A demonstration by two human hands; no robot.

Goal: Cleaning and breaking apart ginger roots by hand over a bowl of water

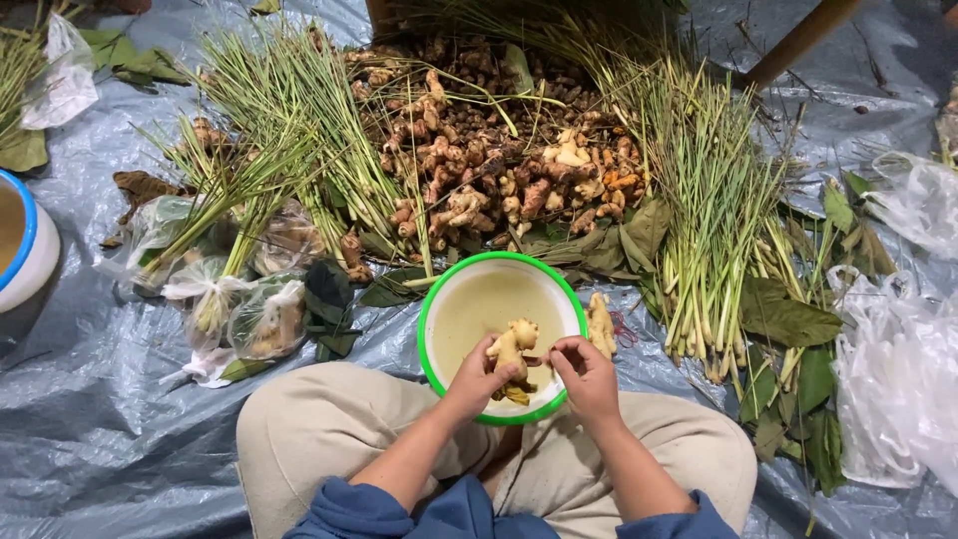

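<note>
Left hand: the left hand is closed around a pale ginger root, which is held over the near half of the bowl; the fingertips are hidden behind the root.
Right hand: the right hand is curled with fingers pinched together just beside the root; whether something small is gripped between them cannot be made out.
Bowl: a white bowl with a green rim is set on the sheet just in front of the knees; cloudy yellowish water is seen in it, and its near rim is covered by both hands.
In the water: a small dark-yellow piece is seen below the held root, partly hidden by the hands; what it is cannot be told.
Second root: another pale root is laid against the outside of the bowl at its right.
Heap: a pile of knobbly roots is spread beyond the bowl, its far edge cut off by the frame.
Stalks: lemongrass bundles are laid on both sides of the heap.
Bags: tied clear bags are seen at the left; their contents are blurred by the plastic.
Blue-rimmed tub: a tub is cut off at the left edge.
Ground: a grey plastic sheet is spread under everything.
</note>
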